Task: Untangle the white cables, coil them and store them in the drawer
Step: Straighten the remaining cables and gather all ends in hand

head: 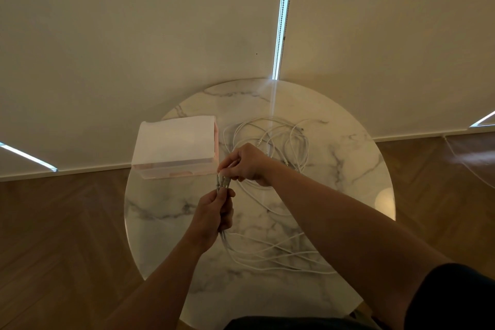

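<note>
One small white-and-pink drawer box sits on the left part of the round marble surface. Just in front of it, the left hand has its fingers curled round a bunch of white cables, whose plug ends stand up out of the fist. The right hand reaches in above, its fingers pinching the tips of those plug ends. Behind that hand the rest of the cables lie in a loose tangle on the surface, and more strands trail from under the left hand toward the near right edge.
</note>
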`<control>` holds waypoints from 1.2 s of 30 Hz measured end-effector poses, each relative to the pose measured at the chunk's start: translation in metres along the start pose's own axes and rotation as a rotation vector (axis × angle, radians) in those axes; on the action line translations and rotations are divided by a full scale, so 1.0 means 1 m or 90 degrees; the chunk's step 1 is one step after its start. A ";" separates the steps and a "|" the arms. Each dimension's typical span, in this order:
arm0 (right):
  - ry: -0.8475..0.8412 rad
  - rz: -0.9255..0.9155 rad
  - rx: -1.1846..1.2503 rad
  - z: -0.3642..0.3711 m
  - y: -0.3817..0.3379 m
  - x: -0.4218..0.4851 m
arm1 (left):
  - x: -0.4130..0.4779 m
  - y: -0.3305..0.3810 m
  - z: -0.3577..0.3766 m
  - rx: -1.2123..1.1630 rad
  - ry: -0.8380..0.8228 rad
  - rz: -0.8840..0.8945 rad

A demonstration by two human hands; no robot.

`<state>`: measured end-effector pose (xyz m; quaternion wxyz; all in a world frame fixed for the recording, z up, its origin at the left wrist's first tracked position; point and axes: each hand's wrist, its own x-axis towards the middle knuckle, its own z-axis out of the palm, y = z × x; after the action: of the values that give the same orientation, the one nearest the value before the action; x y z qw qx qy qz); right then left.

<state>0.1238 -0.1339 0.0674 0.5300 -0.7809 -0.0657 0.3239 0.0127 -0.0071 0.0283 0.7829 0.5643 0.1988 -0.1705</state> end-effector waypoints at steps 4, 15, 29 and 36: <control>-0.026 0.006 -0.056 -0.007 0.001 0.001 | 0.000 0.004 -0.002 -0.010 -0.006 0.004; 0.014 -0.014 -0.086 -0.008 0.000 0.001 | -0.002 0.011 0.001 0.019 -0.037 0.016; 0.037 -0.025 0.034 -0.007 0.004 -0.001 | 0.000 0.009 -0.003 0.034 -0.029 -0.007; 0.056 0.076 0.130 -0.011 0.010 -0.005 | 0.003 0.006 -0.003 0.019 -0.010 0.020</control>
<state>0.1238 -0.1489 0.0635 0.5891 -0.7387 0.0376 0.3255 0.0178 -0.0026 0.0313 0.7784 0.5777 0.1817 -0.1657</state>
